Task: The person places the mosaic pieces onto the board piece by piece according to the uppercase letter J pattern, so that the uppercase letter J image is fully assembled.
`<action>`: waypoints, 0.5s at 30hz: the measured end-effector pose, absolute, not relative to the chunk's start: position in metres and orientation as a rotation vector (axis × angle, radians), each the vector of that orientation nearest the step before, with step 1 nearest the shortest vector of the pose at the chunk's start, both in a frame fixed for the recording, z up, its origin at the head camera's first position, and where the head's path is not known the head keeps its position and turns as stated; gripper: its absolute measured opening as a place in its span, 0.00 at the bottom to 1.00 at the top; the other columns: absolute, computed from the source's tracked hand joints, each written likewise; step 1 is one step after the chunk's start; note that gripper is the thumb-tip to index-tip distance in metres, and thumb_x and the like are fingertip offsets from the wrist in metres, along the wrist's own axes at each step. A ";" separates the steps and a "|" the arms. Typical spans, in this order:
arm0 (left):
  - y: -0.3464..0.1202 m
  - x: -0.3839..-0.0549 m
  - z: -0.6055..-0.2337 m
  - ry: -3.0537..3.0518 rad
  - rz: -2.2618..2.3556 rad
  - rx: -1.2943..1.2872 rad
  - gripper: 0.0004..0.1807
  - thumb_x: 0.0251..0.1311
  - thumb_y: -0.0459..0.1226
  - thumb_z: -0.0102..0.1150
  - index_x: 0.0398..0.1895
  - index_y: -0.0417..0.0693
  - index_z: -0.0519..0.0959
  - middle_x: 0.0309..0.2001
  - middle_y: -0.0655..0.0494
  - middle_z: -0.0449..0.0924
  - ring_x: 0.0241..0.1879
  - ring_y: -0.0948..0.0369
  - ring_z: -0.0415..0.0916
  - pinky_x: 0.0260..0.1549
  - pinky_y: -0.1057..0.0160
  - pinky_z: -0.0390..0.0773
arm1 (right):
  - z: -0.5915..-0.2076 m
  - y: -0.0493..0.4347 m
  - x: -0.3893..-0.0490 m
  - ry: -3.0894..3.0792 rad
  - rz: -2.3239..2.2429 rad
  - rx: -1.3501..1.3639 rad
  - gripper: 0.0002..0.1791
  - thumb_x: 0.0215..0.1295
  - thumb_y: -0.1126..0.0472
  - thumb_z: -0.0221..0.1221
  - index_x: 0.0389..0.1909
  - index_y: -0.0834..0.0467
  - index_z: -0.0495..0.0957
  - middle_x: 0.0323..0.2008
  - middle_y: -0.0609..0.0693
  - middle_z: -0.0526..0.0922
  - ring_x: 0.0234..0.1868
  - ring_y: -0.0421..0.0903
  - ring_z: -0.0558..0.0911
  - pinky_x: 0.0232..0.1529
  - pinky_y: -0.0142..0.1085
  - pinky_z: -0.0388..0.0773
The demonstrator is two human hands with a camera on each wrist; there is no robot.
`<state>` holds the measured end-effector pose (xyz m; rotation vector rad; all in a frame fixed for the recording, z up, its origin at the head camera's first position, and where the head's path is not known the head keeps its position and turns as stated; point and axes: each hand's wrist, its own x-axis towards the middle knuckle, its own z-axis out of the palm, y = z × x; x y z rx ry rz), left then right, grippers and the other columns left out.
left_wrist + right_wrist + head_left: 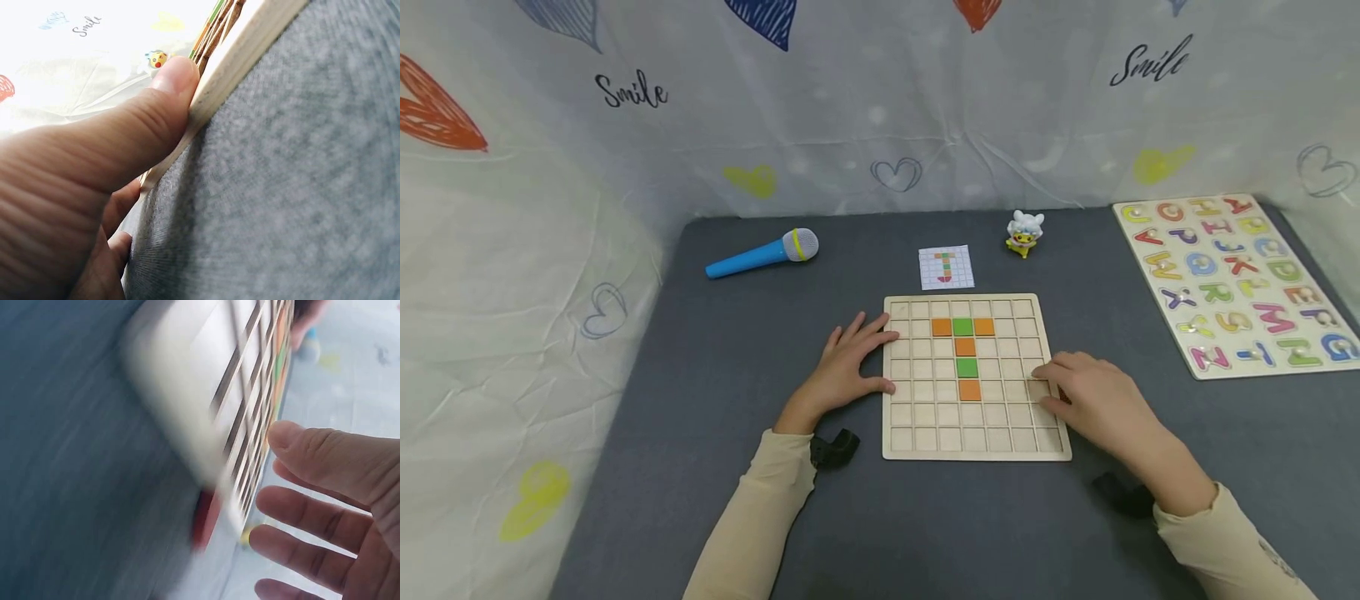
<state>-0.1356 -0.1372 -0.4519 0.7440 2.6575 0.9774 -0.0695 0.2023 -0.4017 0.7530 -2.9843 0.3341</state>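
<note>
A wooden grid board [925,417] lies on the dark cloth, with orange and green square tiles [967,367] set in a T-like pattern. My left hand [842,371] rests at its left edge, fingers spread and thumb against the side; the left wrist view shows the thumb [169,87] on the rim. Over the right edge hovers my right hand [1093,400], fingers extended. Nothing shows between its thumb and fingers in the right wrist view. A small red piece [205,519] sits beside the board's edge there, mostly hidden by the hand in the head view.
Behind the board lies a pattern card [946,267] showing a colored J-like shape. A blue toy microphone [760,254] is at the back left, a small white-and-yellow figurine [1024,233] at the back. An alphabet puzzle board [1240,283] lies at the right.
</note>
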 end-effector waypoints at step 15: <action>-0.138 -0.136 -0.454 2.661 0.965 0.759 0.43 0.45 0.53 0.67 0.67 0.57 0.64 0.72 0.58 0.47 0.72 0.54 0.33 0.64 0.43 0.32 | -0.410 0.271 -0.051 -3.076 0.349 0.623 0.20 0.41 0.62 0.72 0.40 0.60 0.82 0.38 0.54 0.79 0.40 0.54 0.77 0.37 0.50 0.74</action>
